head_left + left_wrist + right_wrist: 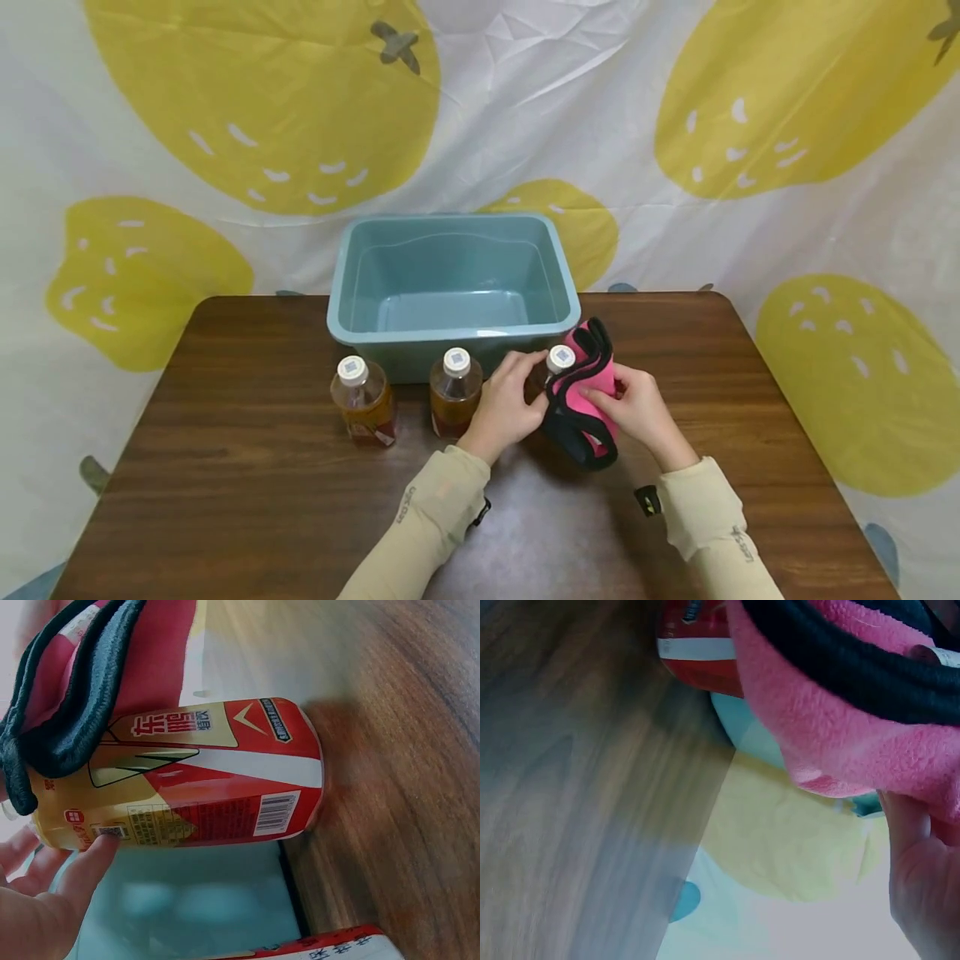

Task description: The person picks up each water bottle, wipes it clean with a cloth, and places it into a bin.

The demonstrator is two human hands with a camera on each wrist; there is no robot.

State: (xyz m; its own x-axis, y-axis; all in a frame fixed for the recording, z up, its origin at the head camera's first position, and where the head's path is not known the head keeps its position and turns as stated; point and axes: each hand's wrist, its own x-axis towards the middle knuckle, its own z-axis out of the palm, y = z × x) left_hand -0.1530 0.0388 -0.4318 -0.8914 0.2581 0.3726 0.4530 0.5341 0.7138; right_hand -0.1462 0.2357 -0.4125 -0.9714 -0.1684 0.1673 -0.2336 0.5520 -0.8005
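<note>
A bottle with a white cap (561, 358) and a red and gold label (217, 780) stands in front of the basin's right corner. My left hand (510, 408) holds its upper part from the left, fingertips on the label in the left wrist view. Pink cloth with thick black edging (581, 396) lies folded against the bottle's right side and front. My right hand (641, 412) pinches this cloth between thumb and fingers; in the right wrist view the cloth (840, 727) hides much of the bottle and part of the hand.
Two more white-capped bottles stand to the left, one (453, 400) near my left wrist and one (365, 404) farther left. Behind them is a blue-green basin (453, 337) at the table's back edge, before a hanging cloth with yellow fruit shapes (300, 100).
</note>
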